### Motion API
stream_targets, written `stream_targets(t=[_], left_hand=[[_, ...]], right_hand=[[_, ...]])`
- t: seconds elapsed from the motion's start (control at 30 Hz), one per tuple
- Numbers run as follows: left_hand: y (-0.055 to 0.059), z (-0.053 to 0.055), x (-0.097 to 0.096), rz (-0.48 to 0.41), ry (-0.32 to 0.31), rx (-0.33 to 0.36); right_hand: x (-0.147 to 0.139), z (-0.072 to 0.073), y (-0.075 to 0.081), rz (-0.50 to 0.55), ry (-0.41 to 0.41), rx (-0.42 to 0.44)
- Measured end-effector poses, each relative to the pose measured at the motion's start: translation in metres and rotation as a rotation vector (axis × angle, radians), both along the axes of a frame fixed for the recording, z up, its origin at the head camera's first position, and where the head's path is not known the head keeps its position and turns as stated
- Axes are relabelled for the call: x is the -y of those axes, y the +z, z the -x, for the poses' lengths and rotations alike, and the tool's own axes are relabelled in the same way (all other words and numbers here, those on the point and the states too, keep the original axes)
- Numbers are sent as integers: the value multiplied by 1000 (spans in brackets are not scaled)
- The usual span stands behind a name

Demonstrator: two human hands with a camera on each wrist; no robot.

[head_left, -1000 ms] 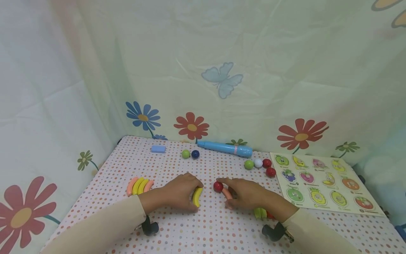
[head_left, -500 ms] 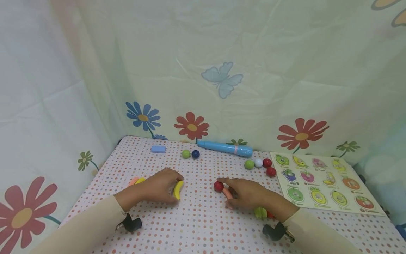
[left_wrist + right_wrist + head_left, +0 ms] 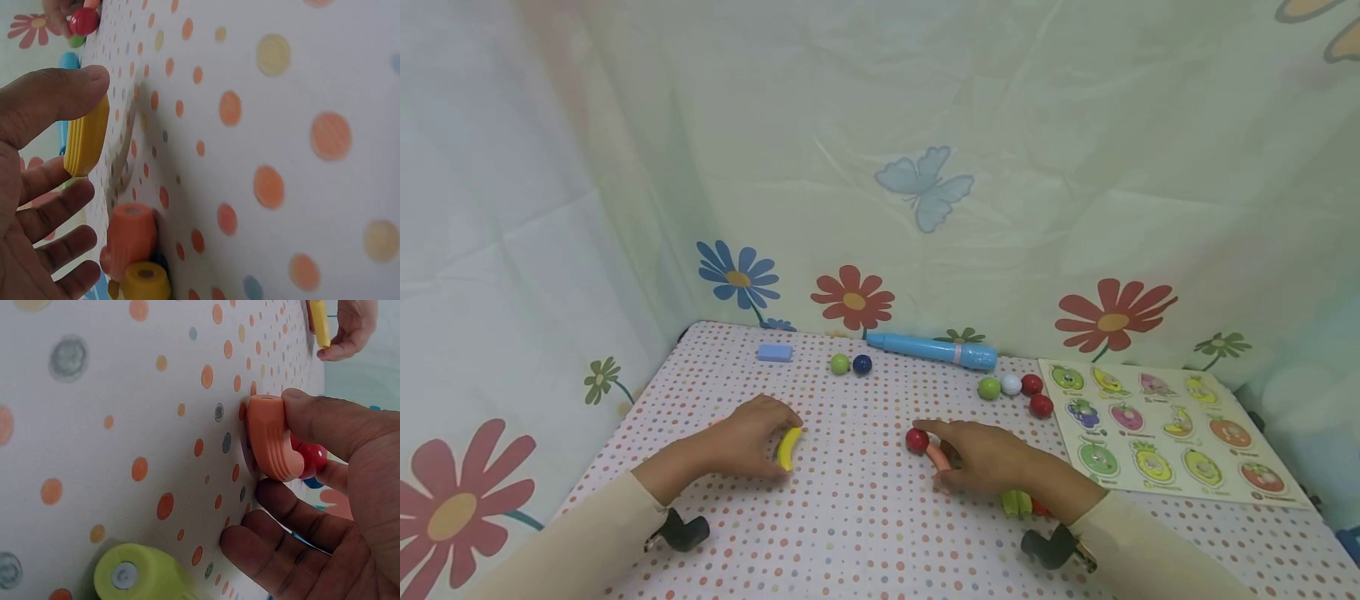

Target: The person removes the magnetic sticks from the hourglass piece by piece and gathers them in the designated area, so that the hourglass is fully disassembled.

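Note:
My left hand (image 3: pixel 747 437) pinches a yellow curved toy rod (image 3: pixel 89 134) with ridged sides between thumb and fingers. It is at the left of the head view, over the dotted cloth. More curved rods (image 3: pixel 132 240), orange and yellow with a dark spot on the end, lie below that hand and are mostly covered by it in the head view. At centre right my right hand (image 3: pixel 988 457) holds an orange curved toy rod (image 3: pixel 272 437) between thumb and fingers. A glossy red ball (image 3: pixel 917 441) sits at the rod's far end, by the index fingertip.
Green curved rods (image 3: pixel 1017 502) lie partly under the right forearm. Farther back are a green ball (image 3: pixel 839 363), a dark blue ball (image 3: pixel 862 364), a blue block (image 3: pixel 774 352), a blue pen-like tube (image 3: pixel 932 351), and several balls (image 3: pixel 1011 385) beside a fruit-picture board (image 3: pixel 1172 433).
The left hand has moved left with the yellow curved rod, away from the right hand, and now covers the row of rods. The right hand has stayed in place.

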State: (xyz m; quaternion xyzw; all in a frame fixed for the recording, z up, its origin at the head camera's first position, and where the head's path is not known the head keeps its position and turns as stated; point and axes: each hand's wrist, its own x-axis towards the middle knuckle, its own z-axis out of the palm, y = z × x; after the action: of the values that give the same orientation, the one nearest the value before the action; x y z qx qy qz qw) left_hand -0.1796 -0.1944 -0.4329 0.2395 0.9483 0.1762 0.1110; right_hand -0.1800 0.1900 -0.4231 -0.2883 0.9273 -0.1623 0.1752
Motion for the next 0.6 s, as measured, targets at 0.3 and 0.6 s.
stream_targets(t=[0.3,0.6], left_hand=[[-5,-2,19,17,41,-37],[-8,-4,30,0,57,-43]], right_hand=[[1,-1,0,-6,-9,2],[1,-1,1,-11,-8,-1]])
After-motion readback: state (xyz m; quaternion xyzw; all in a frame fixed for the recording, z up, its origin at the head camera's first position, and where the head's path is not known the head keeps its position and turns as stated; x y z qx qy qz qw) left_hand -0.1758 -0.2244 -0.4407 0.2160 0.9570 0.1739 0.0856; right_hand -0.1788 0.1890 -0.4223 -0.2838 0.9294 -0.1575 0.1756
